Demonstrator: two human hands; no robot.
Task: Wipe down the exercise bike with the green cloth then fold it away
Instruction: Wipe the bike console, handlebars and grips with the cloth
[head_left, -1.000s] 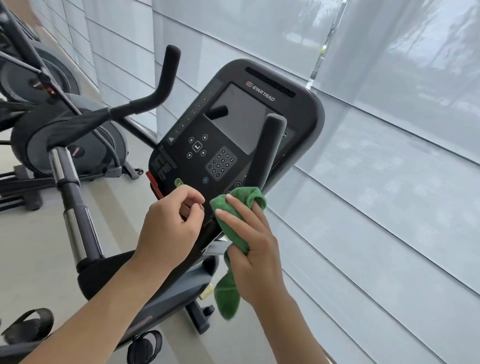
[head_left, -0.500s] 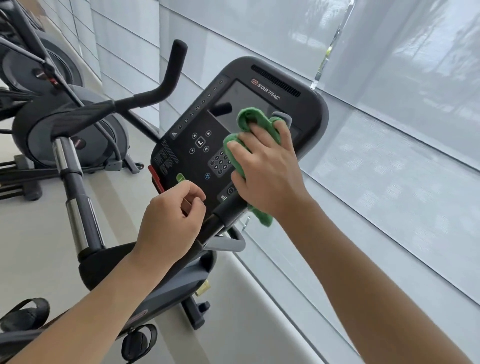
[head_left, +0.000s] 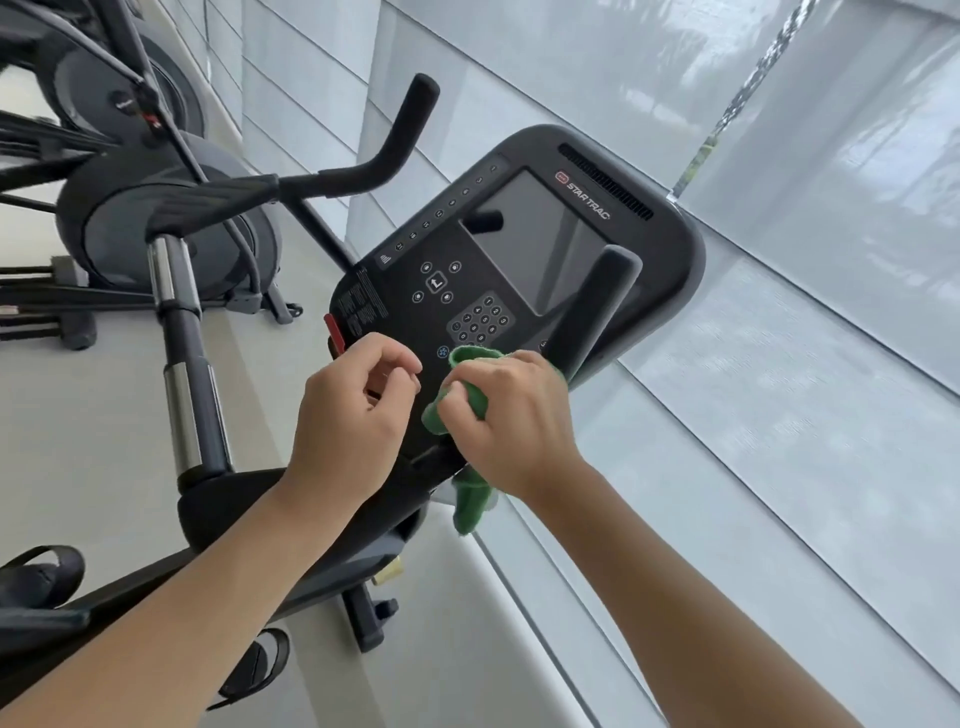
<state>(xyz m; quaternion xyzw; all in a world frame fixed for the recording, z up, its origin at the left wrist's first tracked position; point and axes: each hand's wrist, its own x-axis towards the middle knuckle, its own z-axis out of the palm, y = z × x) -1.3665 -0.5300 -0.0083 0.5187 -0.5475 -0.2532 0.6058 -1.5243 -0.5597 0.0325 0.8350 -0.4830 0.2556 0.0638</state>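
The exercise bike's black console (head_left: 524, 260) tilts up in front of me, with a dark screen and a keypad. My right hand (head_left: 514, 421) grips the bunched green cloth (head_left: 467, 382) and presses it on the console's lower edge, just below the keypad. A tail of the cloth hangs under my wrist. My left hand (head_left: 358, 410) sits at the console's lower left corner, fingers curled, with nothing visible in it. The right handlebar (head_left: 592, 317) stands just beyond my right hand, and the left handlebar (head_left: 400, 135) rises further back.
A second exercise machine (head_left: 156, 208) stands to the left on the pale floor. A window with grey roller blinds (head_left: 779, 364) runs close along the right. The bike's post (head_left: 182, 374) and a strapped pedal (head_left: 41, 571) are at the lower left.
My right hand has brought the cloth down from the screen and the right handlebar to the console's lower edge. My left hand has stayed where it was.
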